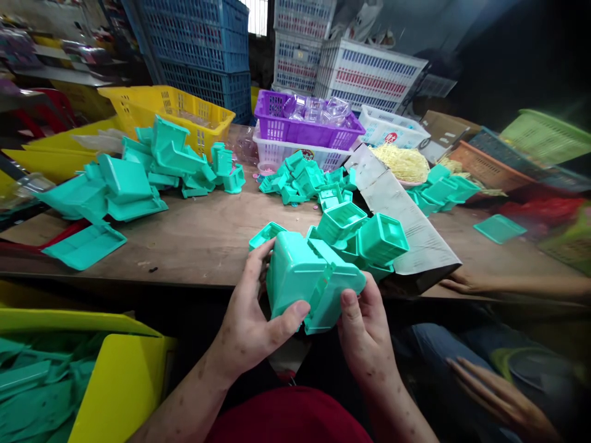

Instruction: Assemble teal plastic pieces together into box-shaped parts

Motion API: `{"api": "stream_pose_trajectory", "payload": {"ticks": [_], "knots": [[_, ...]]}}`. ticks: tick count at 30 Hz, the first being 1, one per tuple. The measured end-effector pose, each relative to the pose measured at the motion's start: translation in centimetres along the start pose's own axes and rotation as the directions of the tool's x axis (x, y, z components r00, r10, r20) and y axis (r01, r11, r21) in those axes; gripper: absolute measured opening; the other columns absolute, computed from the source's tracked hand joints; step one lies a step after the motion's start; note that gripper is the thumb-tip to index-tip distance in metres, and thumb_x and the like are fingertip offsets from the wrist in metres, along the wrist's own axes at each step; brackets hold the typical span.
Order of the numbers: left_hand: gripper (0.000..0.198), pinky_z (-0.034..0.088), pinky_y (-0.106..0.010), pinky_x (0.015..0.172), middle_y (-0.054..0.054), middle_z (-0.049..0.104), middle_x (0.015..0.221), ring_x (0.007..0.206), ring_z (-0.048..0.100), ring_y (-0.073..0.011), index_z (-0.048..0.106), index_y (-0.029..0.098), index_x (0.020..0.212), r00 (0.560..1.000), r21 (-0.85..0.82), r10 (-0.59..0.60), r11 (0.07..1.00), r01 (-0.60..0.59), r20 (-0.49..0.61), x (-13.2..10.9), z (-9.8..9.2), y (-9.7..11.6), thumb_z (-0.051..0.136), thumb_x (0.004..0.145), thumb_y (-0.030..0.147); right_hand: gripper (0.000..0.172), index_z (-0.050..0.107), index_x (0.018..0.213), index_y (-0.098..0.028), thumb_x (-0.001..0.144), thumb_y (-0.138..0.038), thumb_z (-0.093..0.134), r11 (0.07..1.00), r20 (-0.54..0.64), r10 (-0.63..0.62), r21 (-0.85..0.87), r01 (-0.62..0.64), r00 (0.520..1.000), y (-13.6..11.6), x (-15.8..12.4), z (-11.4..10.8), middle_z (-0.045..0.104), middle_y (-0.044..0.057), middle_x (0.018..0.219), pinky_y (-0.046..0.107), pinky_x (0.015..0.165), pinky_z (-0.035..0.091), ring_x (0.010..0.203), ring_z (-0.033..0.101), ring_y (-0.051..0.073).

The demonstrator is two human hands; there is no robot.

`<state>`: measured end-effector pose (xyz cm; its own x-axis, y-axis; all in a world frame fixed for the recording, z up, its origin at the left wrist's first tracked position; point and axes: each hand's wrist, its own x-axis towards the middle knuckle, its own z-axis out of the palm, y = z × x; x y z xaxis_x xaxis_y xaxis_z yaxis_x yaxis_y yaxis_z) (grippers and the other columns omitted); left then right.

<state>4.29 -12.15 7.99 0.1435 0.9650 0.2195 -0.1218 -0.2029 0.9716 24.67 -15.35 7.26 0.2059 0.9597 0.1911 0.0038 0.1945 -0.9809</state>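
At near edge of wooden surface (198, 240): teal plastic box part (309, 280), gripped by both hands. Left hand (249, 320) grasping its left side, thumb on front face; right hand (364, 332) clasping its right lower corner. Behind box part: open teal containers (364, 237), loose teal pieces (300, 181), purple basket (305, 126). Basket below purple one: red-black label, unreadable. Right of box part: another person's hand (462, 284), blurred, partly cut off.

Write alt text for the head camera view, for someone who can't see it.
Left hand and right hand together hold a teal plastic box over a wooden table strewn with teal plastic parts. A purple basket sits behind.
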Motion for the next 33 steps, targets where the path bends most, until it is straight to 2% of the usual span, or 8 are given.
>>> {"api": "stream_pose_trajectory", "payload": {"ticks": [4, 7, 12, 16, 18, 24, 27, 33], "knots": [[0.096, 0.052, -0.061, 0.135, -0.013, 0.060, 0.172, 0.150, 0.066, -0.0392, 0.045, 0.033, 0.175, 0.999, -0.001, -0.007, 1.000, 0.007, 0.049, -0.1, -0.2, 0.1, 0.097, 0.097, 0.052, 0.029, 0.079, 0.127, -0.036, 0.114, -0.062, 0.075, 1.000, 0.007, -0.015, 0.010, 0.015, 1.000, -0.1, -0.2, 0.2, 0.058, -0.002, 0.092, 0.034, 0.088, 0.060, 0.077, 0.050, 0.016], [0.096, 0.048, -0.062, 0.138, -0.013, 0.059, 0.173, 0.151, 0.066, -0.0400, 0.045, 0.034, 0.176, 0.998, 0.008, -0.008, 1.000, 0.007, 0.067, -0.3, -0.2, 0.0, 0.097, 0.098, 0.052, 0.028, 0.079, 0.126, -0.036, 0.114, -0.061, 0.074, 1.000, 0.005, -0.023, -0.006, 0.023, 1.000, -0.3, -0.3, 0.3, 0.055, -0.003, 0.089, 0.032, 0.086, 0.060, 0.076, 0.051, 0.016], [0.095, 0.056, -0.058, 0.130, -0.013, 0.061, 0.171, 0.143, 0.070, -0.0384, 0.045, 0.034, 0.175, 0.997, -0.004, -0.024, 1.000, 0.024, 0.079, -0.3, 0.0, 0.1, 0.096, 0.098, 0.054, 0.030, 0.077, 0.127, -0.035, 0.114, -0.063, 0.074, 0.998, 0.011, -0.056, -0.038, 0.056, 0.998, -0.7, -0.6, 0.4, 0.056, -0.003, 0.090, 0.031, 0.082, 0.059, 0.081, 0.058, 0.017], [0.097, 0.066, -0.051, 0.115, -0.014, 0.069, 0.163, 0.133, 0.076, -0.0364, 0.044, 0.032, 0.175, 0.988, -0.067, -0.107, 0.991, 0.114, 0.108, -0.3, -0.3, 0.5, 0.095, 0.097, 0.058, 0.031, 0.074, 0.131, -0.036, 0.116, -0.062, 0.072, 0.999, 0.032, -0.050, -0.014, 0.050, 0.998, -0.5, -0.9, 0.4, 0.062, -0.001, 0.101, 0.031, 0.086, 0.058, 0.090, 0.063, 0.018], [0.097, 0.067, -0.048, 0.111, -0.014, 0.072, 0.159, 0.132, 0.077, -0.0360, 0.044, 0.031, 0.175, 0.986, -0.096, -0.119, 0.987, 0.130, 0.113, -0.4, -0.5, 0.7, 0.095, 0.097, 0.059, 0.029, 0.073, 0.134, -0.036, 0.118, -0.060, 0.070, 0.999, 0.042, -0.031, 0.010, 0.030, 0.999, -0.1, -1.0, 0.4, 0.064, -0.001, 0.107, 0.033, 0.089, 0.057, 0.097, 0.065, 0.020], [0.095, 0.063, -0.051, 0.118, -0.014, 0.065, 0.171, 0.146, 0.071, -0.0398, 0.047, 0.033, 0.175, 0.995, -0.012, -0.055, 0.998, 0.056, 0.078, -0.3, -1.3, 1.0, 0.097, 0.097, 0.053, 0.025, 0.070, 0.135, -0.038, 0.120, -0.057, 0.067, 0.999, 0.059, 0.006, 0.050, -0.009, 0.998, 0.5, -0.8, 0.2, 0.073, 0.000, 0.123, 0.034, 0.094, 0.056, 0.107, 0.068, 0.021], [0.095, 0.060, -0.054, 0.124, -0.013, 0.063, 0.172, 0.150, 0.069, -0.0405, 0.047, 0.034, 0.175, 0.998, 0.005, -0.042, 0.999, 0.042, 0.052, -0.2, -1.5, 1.0, 0.098, 0.097, 0.053, 0.024, 0.071, 0.134, -0.038, 0.120, -0.057, 0.067, 0.998, 0.070, -0.003, 0.056, -0.001, 0.998, 0.3, -0.6, 0.2, 0.076, -0.001, 0.121, 0.032, 0.090, 0.057, 0.103, 0.069, 0.020], [0.093, 0.058, -0.055, 0.126, -0.013, 0.061, 0.173, 0.150, 0.069, -0.0398, 0.046, 0.034, 0.175, 0.996, 0.023, -0.003, 1.000, 0.001, 0.092, -0.2, -1.4, 0.9, 0.096, 0.099, 0.053, 0.028, 0.073, 0.130, -0.035, 0.118, -0.061, 0.069, 0.999, 0.055, -0.044, -0.022, 0.045, 0.998, -0.5, -0.7, 1.0, 0.077, 0.000, 0.116, 0.032, 0.085, 0.057, 0.101, 0.070, 0.020]]}}
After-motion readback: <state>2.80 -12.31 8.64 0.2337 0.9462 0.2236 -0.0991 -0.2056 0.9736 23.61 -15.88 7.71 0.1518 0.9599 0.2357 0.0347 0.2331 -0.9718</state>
